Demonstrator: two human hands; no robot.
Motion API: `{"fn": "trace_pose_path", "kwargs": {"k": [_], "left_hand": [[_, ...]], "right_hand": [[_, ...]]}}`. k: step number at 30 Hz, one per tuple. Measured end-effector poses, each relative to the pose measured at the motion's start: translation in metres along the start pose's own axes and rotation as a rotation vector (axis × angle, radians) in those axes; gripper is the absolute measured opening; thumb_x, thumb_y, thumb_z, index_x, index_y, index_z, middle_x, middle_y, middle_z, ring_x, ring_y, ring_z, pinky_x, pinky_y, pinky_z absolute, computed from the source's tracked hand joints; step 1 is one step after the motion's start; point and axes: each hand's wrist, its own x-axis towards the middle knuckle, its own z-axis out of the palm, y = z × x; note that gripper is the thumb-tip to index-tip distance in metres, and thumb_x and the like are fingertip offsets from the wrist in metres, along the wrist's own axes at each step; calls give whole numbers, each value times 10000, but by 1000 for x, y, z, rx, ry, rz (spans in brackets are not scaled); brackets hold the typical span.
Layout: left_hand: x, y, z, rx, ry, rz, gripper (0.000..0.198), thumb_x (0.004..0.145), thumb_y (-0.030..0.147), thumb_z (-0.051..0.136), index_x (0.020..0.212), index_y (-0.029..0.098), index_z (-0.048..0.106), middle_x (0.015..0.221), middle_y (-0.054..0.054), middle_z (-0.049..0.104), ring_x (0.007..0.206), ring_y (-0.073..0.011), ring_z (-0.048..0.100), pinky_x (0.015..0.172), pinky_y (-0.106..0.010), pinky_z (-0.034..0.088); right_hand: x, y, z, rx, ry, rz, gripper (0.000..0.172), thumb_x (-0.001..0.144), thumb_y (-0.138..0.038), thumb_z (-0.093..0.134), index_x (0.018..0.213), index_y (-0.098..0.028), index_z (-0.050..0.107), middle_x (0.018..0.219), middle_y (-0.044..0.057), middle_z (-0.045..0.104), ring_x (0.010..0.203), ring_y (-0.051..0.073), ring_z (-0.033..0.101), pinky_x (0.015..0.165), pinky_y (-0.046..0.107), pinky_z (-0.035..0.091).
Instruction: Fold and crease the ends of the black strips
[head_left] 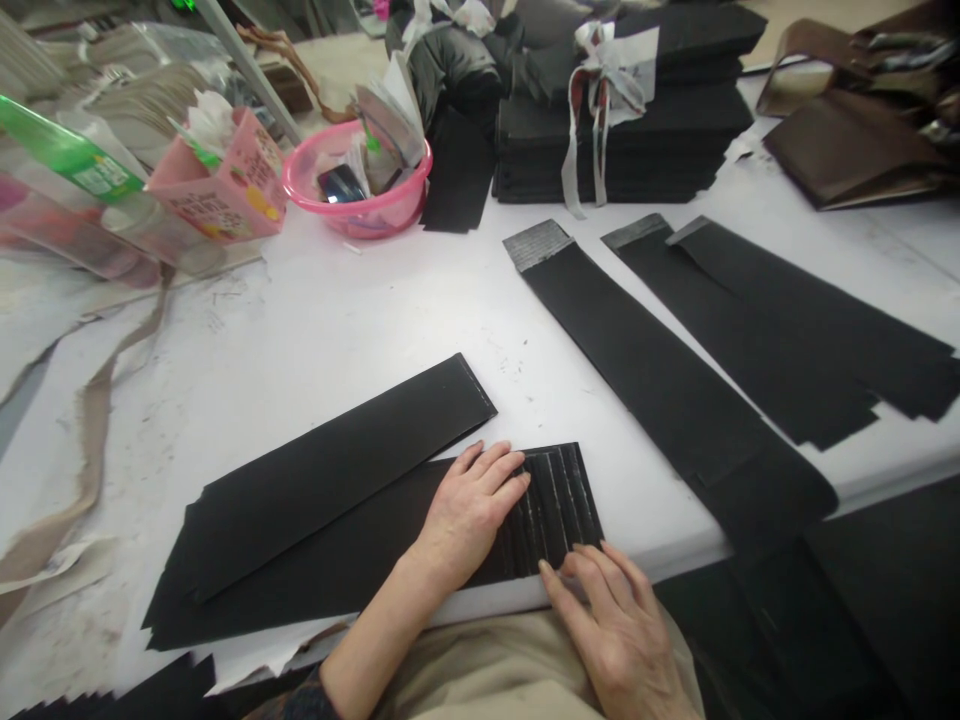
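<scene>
Near the table's front edge lies a fanned stack of black leather-like strips (pixel 564 500), their stepped right ends showing thin pale lines. My left hand (pixel 469 505) rests flat on the stack, fingers stretched out beside the stepped ends. At the near right corner, my right hand (pixel 611 610) touches the edge with its thumb and fingertips. Those fingers are apart, and I see nothing held in them. Another black strip pile (pixel 345 465) lies at an angle over the left part of the stack, its right end pointing away from me.
Long black strips (pixel 645 370) lie to the right, one drooping over the front edge, with more strips (pixel 810 330) beyond. At the back stand a pink basin (pixel 360 222), a pink box (pixel 217 195) and a tied black stack (pixel 622 150). Brown leather pieces (pixel 855 150) lie far right.
</scene>
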Motion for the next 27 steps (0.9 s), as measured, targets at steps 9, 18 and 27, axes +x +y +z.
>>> {"fn": "trace_pose_path", "kwargs": {"k": [9,18,27], "left_hand": [[-1,-3,2,-81,67,16,326,947,50,424,1172,202,605,1319,-56,576,1312,-224,443,1122,-488,373],[-2,-4,3,-88,111,29,245,978,116,437,1123,191,619,1321,-60,578,1328,-221,430,1140,-482,370],[-2,-5,5,-98,136,41,233,971,102,452,1102,183,627,1345,-91,545,1334,-231,420,1136,-502,376]], "right_hand": [[34,9,-7,22,53,68,287,1003,-224,449,1185,-266,667,1088,66,644,1099,226,565,1019,438,388],[50,20,11,-70,16,51,298,1007,-273,455,1261,-305,608,1430,53,495,1335,257,414,1109,517,296],[64,19,12,-140,-48,60,378,958,-167,528,1317,-282,565,1514,91,374,1388,294,335,1133,556,265]]}}
